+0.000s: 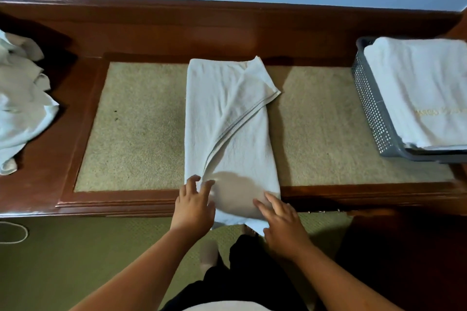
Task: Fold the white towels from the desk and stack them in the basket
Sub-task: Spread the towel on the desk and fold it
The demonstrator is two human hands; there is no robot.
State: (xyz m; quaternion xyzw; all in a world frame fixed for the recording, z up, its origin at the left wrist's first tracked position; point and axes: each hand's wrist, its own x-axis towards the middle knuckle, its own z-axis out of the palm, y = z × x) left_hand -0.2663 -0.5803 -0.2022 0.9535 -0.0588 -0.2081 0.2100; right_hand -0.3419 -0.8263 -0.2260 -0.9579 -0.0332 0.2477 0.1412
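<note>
While left hand and right hand lie flat on the towel, fingers spread, gripping nothing, that crooked flap could skew the fold.

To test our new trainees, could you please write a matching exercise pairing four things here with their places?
1 half-folded towel
2 crumpled towels
3 grey basket
4 left hand

A right end of the desk
B near edge of the half-folded towel
C middle of the tan inlay
D left end of the desk

Pairs: 1-C, 2-D, 3-A, 4-B
</note>
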